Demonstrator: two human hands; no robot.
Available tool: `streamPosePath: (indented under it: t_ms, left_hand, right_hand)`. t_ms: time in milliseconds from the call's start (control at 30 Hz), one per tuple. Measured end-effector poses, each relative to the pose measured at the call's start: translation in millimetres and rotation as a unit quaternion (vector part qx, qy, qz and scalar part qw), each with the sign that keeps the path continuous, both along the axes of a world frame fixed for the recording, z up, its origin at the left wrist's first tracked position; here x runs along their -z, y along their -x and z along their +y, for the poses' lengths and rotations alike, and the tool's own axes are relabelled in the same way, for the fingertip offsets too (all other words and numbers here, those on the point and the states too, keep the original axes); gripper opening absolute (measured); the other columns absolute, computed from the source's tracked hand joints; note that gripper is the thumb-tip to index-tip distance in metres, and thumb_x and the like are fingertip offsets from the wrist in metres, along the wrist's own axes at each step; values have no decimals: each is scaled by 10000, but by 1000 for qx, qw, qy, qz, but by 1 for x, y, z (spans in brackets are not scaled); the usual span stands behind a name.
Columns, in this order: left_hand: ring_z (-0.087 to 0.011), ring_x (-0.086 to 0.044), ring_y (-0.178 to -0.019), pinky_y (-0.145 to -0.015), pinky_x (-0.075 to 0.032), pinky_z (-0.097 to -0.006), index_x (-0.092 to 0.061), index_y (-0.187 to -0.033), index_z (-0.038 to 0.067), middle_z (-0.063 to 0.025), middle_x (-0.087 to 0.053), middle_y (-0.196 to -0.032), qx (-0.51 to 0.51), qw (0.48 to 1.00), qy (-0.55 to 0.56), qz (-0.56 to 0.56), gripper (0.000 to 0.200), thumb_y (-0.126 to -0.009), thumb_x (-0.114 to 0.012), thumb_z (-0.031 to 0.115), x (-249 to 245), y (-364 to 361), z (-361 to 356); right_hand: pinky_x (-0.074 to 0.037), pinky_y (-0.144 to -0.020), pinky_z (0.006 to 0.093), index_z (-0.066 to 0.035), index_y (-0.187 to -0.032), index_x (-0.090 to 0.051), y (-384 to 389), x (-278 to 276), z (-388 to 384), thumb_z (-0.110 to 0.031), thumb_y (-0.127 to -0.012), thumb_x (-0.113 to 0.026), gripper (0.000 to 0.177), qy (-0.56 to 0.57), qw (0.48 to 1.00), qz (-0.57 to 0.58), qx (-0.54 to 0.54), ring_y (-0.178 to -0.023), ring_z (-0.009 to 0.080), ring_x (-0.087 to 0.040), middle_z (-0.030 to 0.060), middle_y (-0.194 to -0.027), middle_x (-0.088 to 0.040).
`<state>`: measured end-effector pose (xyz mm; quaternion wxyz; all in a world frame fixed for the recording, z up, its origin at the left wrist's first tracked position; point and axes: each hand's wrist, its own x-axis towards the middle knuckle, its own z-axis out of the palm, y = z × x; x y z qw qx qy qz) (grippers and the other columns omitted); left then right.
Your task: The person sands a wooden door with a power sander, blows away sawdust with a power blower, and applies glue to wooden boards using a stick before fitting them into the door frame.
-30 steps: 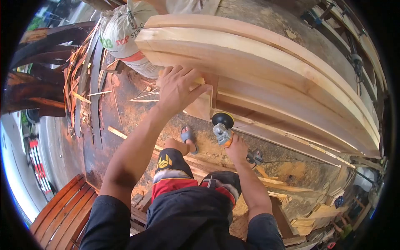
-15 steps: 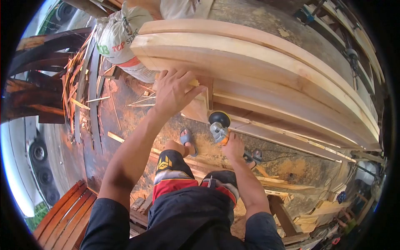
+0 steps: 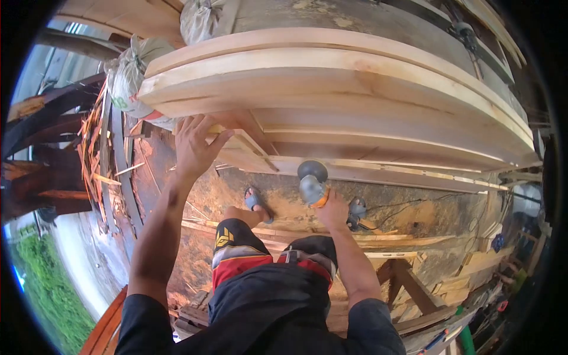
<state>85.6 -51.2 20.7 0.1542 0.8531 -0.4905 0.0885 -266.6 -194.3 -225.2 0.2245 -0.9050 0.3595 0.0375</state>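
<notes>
A large pale wooden piece (image 3: 331, 89) with a curved, layered top edge spans the upper middle. My left hand (image 3: 195, 145) rests on the lower left part of this woodwork, fingers spread and thumb apart over a board edge. My right hand (image 3: 332, 211) is wrapped round the orange body of a power sander (image 3: 312, 190). Its round dark pad (image 3: 312, 170) is at the lower long edge of the woodwork; whether it touches the wood is hard to tell.
White sacks (image 3: 133, 77) stand behind the left end. Wood strips (image 3: 97, 154) and dark timbers (image 3: 53, 127) lie at the left. A cable (image 3: 396, 212) and boards (image 3: 408, 241) are on the floor. A wooden frame (image 3: 414, 287) stands lower right.
The view has shifted, and the woodwork sits further left. My left hand has moved left with its fingers still spread. The sander is still in my right hand, now against a different part of the woodwork.
</notes>
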Motion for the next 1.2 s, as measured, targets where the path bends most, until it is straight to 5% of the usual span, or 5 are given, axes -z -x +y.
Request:
streamPosePath:
  t_ms: [200,400,600,867,1200]
  left_hand:
    - [-275,-602,-859,-830,-412,-435,-674,-944,119,-37,-651,-875,-16,1000,9,9,287,-834,-789,359,7,-4,-3]
    - [-283,-613,-877,-834,-415,-444,-683,-982,119,-40,-672,-917,-4,1000,7,-2,305,-831,-791,361,16,-13,-3]
    - [-294,-625,-935,-849,-423,-448,-695,-1002,114,-51,-688,-998,2,999,28,21,318,-815,-801,349,7,-10,-14]
    - [-305,-621,-945,-836,-423,-455,-687,-944,99,-72,-681,-972,5,1000,21,11,287,-821,-800,332,17,-21,-12]
    - [-324,-621,-954,-845,-434,-459,-677,-975,100,-95,-688,-978,-1,1000,-1,-7,297,-853,-783,348,20,-21,-15]
  right_hand:
    - [-555,-784,482,-39,-1093,-581,30,-9,-11,-276,-651,-846,567,-95,981,-35,162,-930,409,-665,199,-976,-667]
    - [-535,-775,516,-43,-1095,-589,-1,18,4,-321,-709,-834,535,-28,997,-68,37,-901,424,-666,184,-918,-680]
    - [-526,-895,507,-56,-1148,-559,-67,12,39,-338,-766,-788,527,-58,996,-5,-67,-993,392,-669,171,-1056,-675]
    - [-522,-890,504,-51,-1158,-559,-74,-3,36,-287,-791,-752,477,-67,997,5,-34,-984,397,-670,197,-1056,-669]
    - [-544,-817,493,-68,-1126,-595,9,21,-21,-339,-742,-816,520,-39,997,23,61,-957,385,-673,166,-1026,-682]
